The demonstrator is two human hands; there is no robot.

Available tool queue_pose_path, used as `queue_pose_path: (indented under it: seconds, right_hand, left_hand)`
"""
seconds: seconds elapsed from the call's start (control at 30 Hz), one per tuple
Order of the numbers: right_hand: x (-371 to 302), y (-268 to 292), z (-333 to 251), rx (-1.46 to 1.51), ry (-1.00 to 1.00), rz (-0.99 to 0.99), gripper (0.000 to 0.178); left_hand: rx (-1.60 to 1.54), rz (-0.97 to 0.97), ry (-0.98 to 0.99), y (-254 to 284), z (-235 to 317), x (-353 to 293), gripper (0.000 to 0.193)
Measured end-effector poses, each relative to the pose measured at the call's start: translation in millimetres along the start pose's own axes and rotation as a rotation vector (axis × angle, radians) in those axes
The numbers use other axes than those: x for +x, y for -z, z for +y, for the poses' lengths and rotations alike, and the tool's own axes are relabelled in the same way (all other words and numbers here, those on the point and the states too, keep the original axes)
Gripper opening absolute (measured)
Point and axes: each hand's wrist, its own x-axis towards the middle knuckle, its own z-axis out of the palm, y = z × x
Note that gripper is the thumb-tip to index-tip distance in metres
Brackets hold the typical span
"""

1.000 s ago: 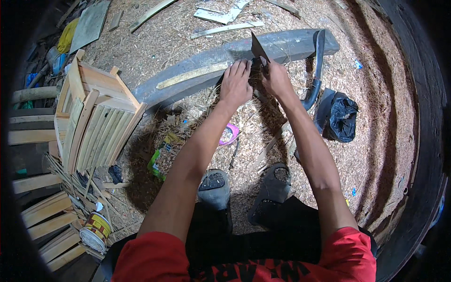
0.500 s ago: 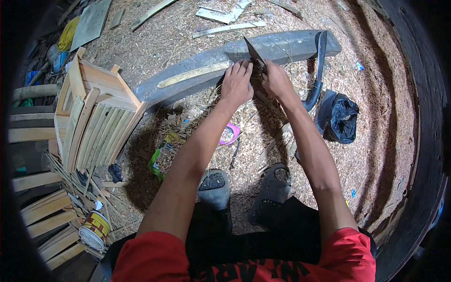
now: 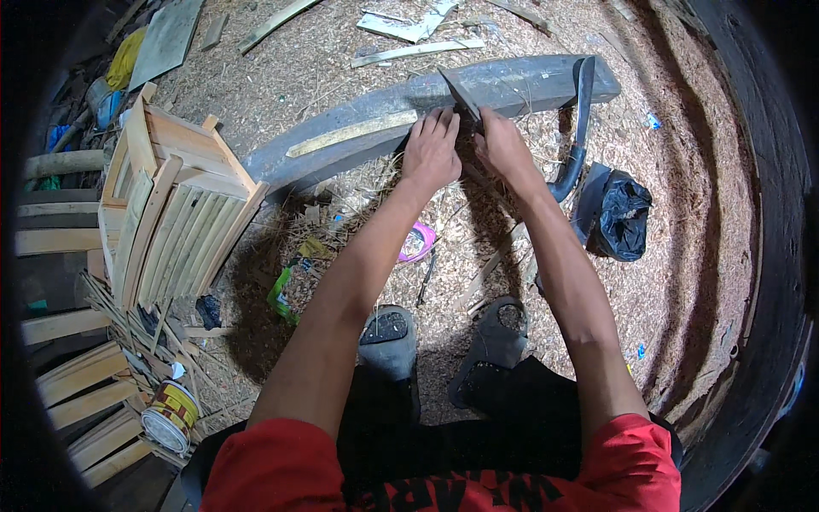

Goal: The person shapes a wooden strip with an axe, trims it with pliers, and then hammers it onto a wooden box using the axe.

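Note:
A curved pale wood strip (image 3: 354, 133) lies along a long grey timber beam (image 3: 520, 85) in front of me. My left hand (image 3: 432, 154) is closed at the strip's right end, its fingers over the beam's near edge; exactly how they grip is partly hidden. Just to the right, my right hand (image 3: 503, 147) grips a knife-like tool with a broad pointed blade (image 3: 459, 91). The tool's handle is hidden in the fist, and its tip points away and left over the beam. A machete (image 3: 583, 107) with a curved black handle leans across the beam's right end.
At left stands a slatted wooden frame (image 3: 183, 196), above stacked boards (image 3: 90, 375) and a yellow-labelled bucket (image 3: 171, 416). A black plastic bag (image 3: 624, 218) sits at right. Shavings cover the ground around my sandals (image 3: 388, 341), near a pink object (image 3: 418, 242).
The blade in my right hand has tilted slightly, and its face now looks brighter. My left hand stays nearly still at the strip's end.

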Motion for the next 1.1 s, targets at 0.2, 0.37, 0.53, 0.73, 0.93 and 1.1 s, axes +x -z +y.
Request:
queue_pose_path:
  seconds: [0.2,0.37,0.53,0.73,0.93,1.1]
  right_hand:
    - [-0.2,2.0,7.3,0.015,0.080,0.075,0.038]
    - [1.5,3.1,6.5,0.079,0.081,0.091,0.036]
    - [0.5,-3.0,4.5,0.030,0.054,0.052,0.033]
    - [1.0,-1.5,2.7,0.045,0.035,0.010,0.033]
    - [1.4,-2.7,4.4,0.047,0.054,0.062,0.035]
    - [-2.5,-1.2,10.1,0.092,0.042,0.043,0.036]
  left_hand:
    - [-0.005,0.001,0.005,2.0,3.4,0.8,0.073]
    - [0.014,-0.020,0.018,2.2,4.8,1.0,0.075]
    - [0.017,-0.057,0.024,0.7,2.4,1.2,0.078]
    - [-0.011,-0.031,0.008,-0.3,-0.5,0.9,0.077]
    - [-0.093,0.055,-0.010,-1.5,-3.1,-2.7,0.072]
    - [-0.030,0.035,-0.014,-3.9,-4.1,-3.8,0.075]
